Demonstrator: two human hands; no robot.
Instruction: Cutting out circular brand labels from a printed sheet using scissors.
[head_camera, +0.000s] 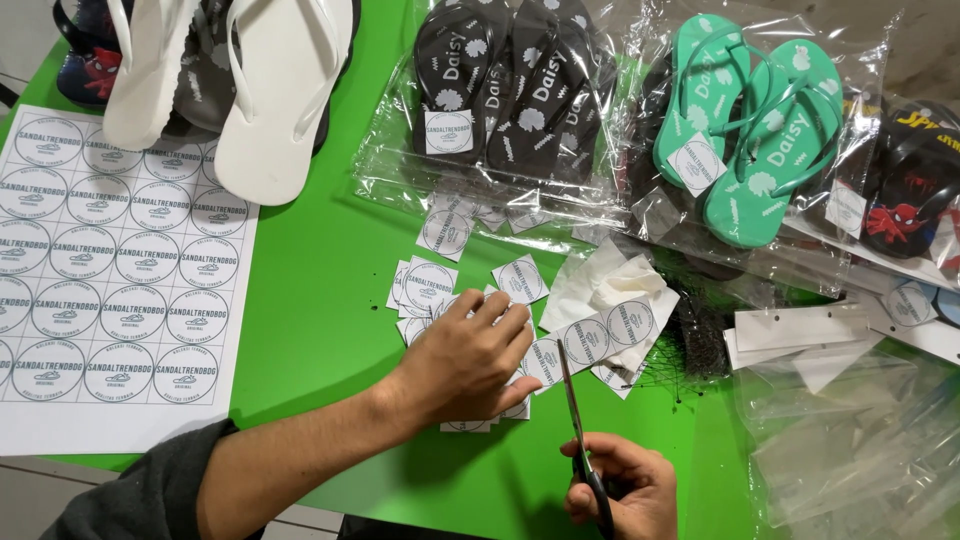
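Observation:
My left hand (465, 360) lies flat on a pile of small cut paper labels (430, 285) on the green table (320, 260), its fingers pressing a strip of labels (590, 340). My right hand (620, 490) grips black-handled scissors (580, 420) at the table's front edge. The blades point up and away, meeting the strip beside my left fingertips. Each label is a white square with a printed round mark.
An uncut sheet of round labels (110, 270) lies at the left. White flip-flops (270, 90) sit at the back left. Bagged black flip-flops (510, 85) and green ones (750, 130) lie behind. Empty clear bags (850, 430), white card strips (800, 325) and black netting (695, 340) are at the right.

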